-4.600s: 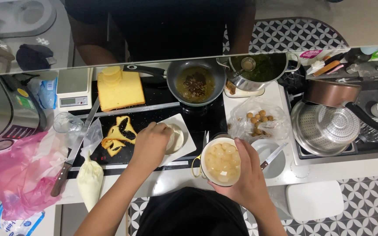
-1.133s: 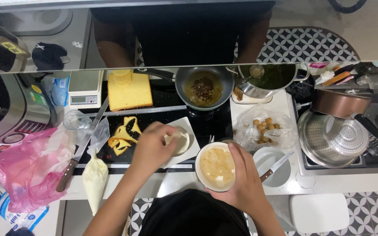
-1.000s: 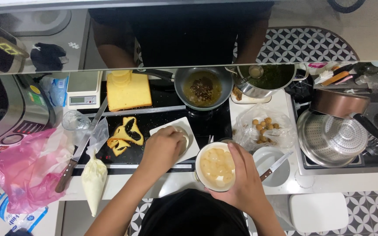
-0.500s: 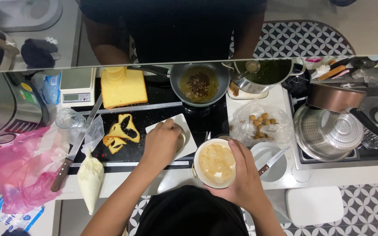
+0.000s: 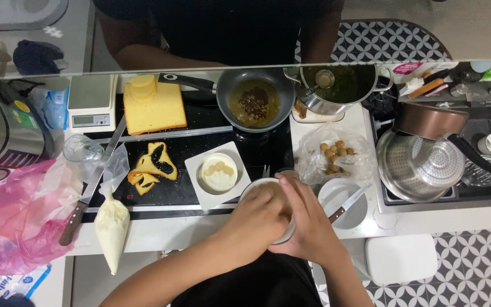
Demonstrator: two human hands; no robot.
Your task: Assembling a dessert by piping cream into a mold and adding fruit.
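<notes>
My right hand (image 5: 309, 224) grips a white bowl (image 5: 250, 188) from its right side at the counter's front edge. My left hand (image 5: 259, 213) lies over the top of the bowl and hides its pale cream; whether the fingers hold anything is hidden. To the left, a square white plate (image 5: 197, 193) carries a round pale cake (image 5: 218, 172) topped with small light pieces. Neither hand touches the plate.
Behind stand a frying pan (image 5: 255, 102) with brown filling, a lidded pot (image 5: 339, 85), a yellow sponge cake (image 5: 153, 105), a scale (image 5: 90, 102). A bag of brown balls (image 5: 333, 154), small bowl with knife (image 5: 342, 202), piping bag (image 5: 112, 227), knife (image 5: 86, 196), pink bag (image 5: 24, 213).
My left hand has left the cake on the square plate and moved right onto the bowl. The right hand keeps its hold on the bowl.
</notes>
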